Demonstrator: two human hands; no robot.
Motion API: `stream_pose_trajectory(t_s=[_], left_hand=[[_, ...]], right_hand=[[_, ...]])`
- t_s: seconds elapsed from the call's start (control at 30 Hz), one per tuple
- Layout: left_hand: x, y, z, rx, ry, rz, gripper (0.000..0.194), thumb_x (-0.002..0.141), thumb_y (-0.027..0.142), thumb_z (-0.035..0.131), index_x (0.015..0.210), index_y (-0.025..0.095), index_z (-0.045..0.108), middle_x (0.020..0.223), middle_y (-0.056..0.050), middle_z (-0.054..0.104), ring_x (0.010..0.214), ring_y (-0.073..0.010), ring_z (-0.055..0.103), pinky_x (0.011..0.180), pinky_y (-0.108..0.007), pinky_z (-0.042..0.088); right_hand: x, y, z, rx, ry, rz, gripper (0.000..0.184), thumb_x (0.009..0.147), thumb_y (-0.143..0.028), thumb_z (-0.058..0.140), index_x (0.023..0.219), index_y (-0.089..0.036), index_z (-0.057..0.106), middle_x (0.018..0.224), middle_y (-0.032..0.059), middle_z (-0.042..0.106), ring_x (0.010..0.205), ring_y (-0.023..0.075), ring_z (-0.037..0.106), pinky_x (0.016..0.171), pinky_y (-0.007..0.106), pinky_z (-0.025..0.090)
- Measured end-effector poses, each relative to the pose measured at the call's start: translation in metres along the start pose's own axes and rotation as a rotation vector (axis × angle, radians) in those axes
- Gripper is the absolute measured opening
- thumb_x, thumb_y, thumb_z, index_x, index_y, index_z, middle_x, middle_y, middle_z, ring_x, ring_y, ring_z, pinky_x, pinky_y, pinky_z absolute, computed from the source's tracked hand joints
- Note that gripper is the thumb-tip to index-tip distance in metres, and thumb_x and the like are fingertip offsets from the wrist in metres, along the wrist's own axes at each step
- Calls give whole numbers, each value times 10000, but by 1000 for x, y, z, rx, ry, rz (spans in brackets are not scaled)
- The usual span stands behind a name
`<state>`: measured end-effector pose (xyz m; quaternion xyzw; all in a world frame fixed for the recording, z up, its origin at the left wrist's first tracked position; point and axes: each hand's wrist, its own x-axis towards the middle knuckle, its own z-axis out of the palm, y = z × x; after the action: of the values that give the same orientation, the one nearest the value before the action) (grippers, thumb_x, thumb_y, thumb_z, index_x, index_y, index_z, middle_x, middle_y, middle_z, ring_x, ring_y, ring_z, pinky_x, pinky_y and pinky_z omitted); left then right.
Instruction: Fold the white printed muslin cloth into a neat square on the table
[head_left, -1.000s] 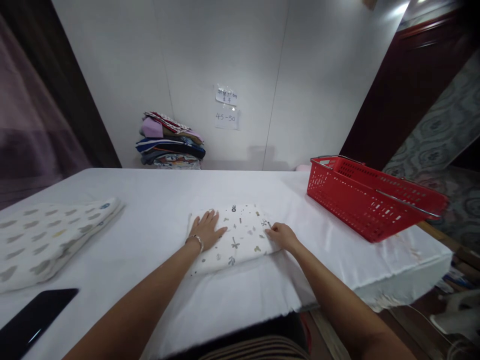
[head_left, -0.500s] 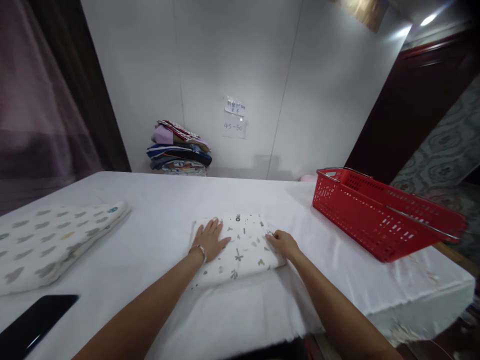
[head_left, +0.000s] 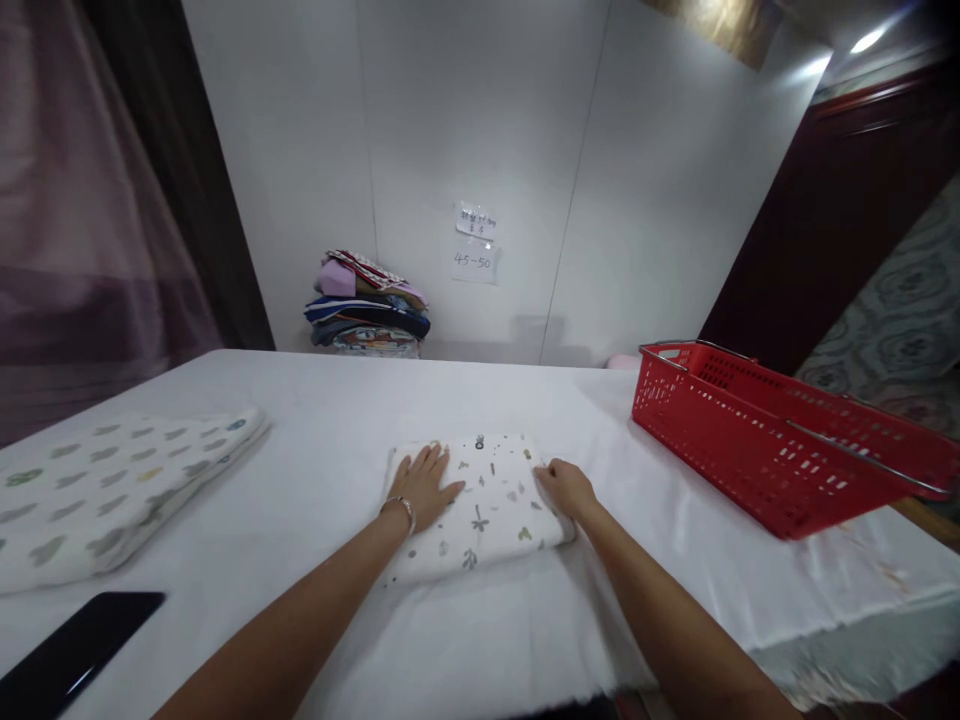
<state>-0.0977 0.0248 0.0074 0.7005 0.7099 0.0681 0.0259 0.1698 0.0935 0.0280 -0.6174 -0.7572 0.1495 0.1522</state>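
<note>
the folded cloth (head_left: pixel 499 505) is white, scattered with small grey and olive-green prints: leafy sprigs, little blobs and dots, a dark ringed figure near the middle of its far edge, and a larger grey motif with spreading arms closer to the near side. it is folded into a low, soft, roughly four-sided bundle, its top mostly smooth, with a rounded, slightly thick fold at the near right corner. it lies flat on the white-covered worktop (head_left: pixel 337 400), its near edge slanting a little, farther off at the right end. the left hand (head_left: pixel 421 487) hides part of its left side, and the right hand (head_left: pixel 566 487) covers a bit of its right edge.
</note>
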Motion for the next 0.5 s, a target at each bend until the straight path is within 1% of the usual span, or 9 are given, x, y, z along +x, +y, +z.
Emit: stream_pose_trajectory(t_s=[0.1, 0.17, 0.27, 0.33, 0.43, 0.5], left_hand=[[0, -1, 2, 8, 9, 1, 747, 804, 644, 156, 1391, 184, 209, 1462, -33, 118, 1341, -243, 55, 1064, -463, 83], [0, -2, 3, 11, 17, 7, 742, 806, 643, 147, 1388, 189, 219, 1462, -28, 124, 1340, -243, 62, 1063, -463, 90], [-1, -2, 3, 15, 31, 10, 730, 808, 641, 145, 1381, 199, 245, 1460, -23, 140, 1339, -239, 74, 1063, -451, 102], [-1, -2, 3, 16, 33, 12, 726, 809, 640, 148, 1376, 199, 258, 1459, -27, 151, 1339, -235, 80, 1063, -444, 105], [0, -2, 4, 13, 33, 15, 731, 810, 641, 149, 1373, 190, 267, 1458, -35, 153, 1338, -237, 81, 1063, -444, 98], [0, -2, 4, 10, 33, 14, 738, 809, 643, 147, 1375, 184, 263, 1459, -36, 144, 1339, -241, 76, 1063, -448, 92]], right_hand=[[11, -9, 1, -21, 5, 8, 320, 821, -461, 440, 728, -188, 579, 782, 56, 639, 712, 172, 555, 549, 249, 284], [16, -11, 4, -26, 21, 20, 295, 833, -426, 431, 757, -183, 581, 816, 71, 640, 743, 179, 559, 557, 251, 288], [17, -7, 11, -20, 42, 48, 274, 861, -371, 390, 797, -179, 574, 833, 76, 638, 768, 175, 558, 571, 247, 297], [16, -3, 13, -12, 43, 59, 281, 871, -362, 367, 796, -178, 566, 814, 69, 638, 766, 168, 557, 578, 243, 302], [17, 0, 12, -7, 31, 47, 270, 860, -376, 386, 775, -184, 557, 812, 55, 639, 762, 162, 557, 579, 239, 302], [21, -2, 10, -8, 20, 37, 288, 848, -417, 397, 760, -191, 553, 803, 47, 640, 741, 163, 559, 566, 241, 299]])
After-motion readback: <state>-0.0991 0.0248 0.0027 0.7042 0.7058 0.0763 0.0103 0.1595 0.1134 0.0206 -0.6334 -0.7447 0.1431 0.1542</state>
